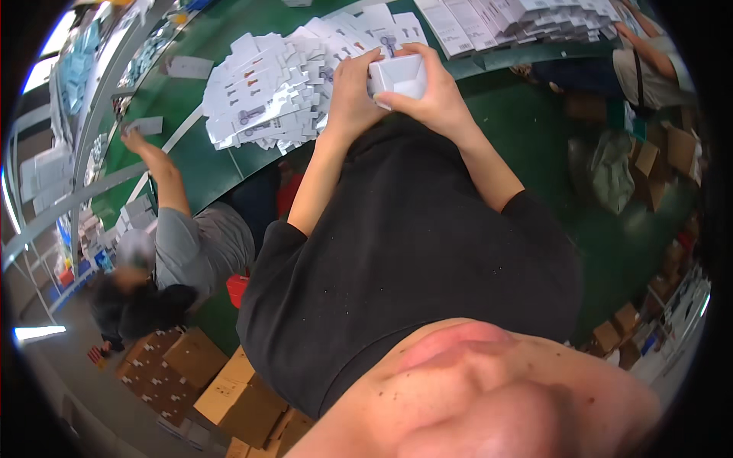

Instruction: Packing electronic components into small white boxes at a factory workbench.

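A small white carton (402,78), folded into box shape, is held upright in front of my body at the table's near edge. One of its ends faces me, with creased flaps on it. My left hand (353,98) is closed along its left side, fingers on the far edge. Around the right side and near corner wraps my right hand (431,95), its thumb pressed on the lower edge. Just left of my hands spreads a pile of flat white cartons (256,88) printed with small device pictures. More flat cartons (366,32) lie beyond my hands.
The green table (214,172) curves across the front. White boxes (527,23) stand in rows at far right, beside another person's arm (649,46). At left, a co-worker in grey (183,244) reaches over the table. Brown cardboard boxes (244,389) sit on the floor behind.
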`<act>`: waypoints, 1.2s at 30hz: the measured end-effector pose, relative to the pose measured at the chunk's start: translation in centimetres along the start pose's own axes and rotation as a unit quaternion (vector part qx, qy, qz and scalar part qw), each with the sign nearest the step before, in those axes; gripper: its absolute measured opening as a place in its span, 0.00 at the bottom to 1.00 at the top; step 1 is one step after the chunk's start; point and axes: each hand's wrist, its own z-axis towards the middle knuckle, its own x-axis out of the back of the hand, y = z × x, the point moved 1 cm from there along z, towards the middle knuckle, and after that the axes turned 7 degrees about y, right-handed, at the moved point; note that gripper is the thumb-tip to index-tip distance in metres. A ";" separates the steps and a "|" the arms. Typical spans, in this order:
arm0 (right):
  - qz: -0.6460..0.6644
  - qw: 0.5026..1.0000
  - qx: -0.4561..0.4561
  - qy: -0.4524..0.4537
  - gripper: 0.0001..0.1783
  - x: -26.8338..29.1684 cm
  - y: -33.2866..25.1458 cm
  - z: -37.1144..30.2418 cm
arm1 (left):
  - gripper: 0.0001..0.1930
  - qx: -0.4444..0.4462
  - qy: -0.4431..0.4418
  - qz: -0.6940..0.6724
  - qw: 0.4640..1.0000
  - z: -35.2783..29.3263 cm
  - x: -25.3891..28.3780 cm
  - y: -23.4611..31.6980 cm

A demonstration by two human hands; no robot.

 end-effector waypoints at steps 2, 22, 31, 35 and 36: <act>-0.263 0.956 0.121 -0.042 0.35 1.1 0.8 0.0 | 0.45 -0.201 0.122 0.207 0.950 -0.6 -2.2 -2.4; -0.613 0.752 0.224 0.088 0.36 7.9 20.4 5.8 | 0.24 -0.158 -0.178 0.228 0.944 -0.9 -10.8 -11.8; -0.636 0.739 0.204 0.083 0.30 8.6 22.7 6.8 | 0.19 -0.169 0.072 0.066 0.981 -3.7 -2.0 -0.3; -0.442 0.870 0.218 -0.001 0.63 4.5 14.6 4.4 | 0.19 -0.068 0.200 -0.014 0.977 -4.8 1.4 1.1; -0.412 0.874 0.255 -0.030 0.70 3.3 13.1 3.6 | 0.20 0.008 0.186 -0.097 0.978 -4.9 2.4 0.8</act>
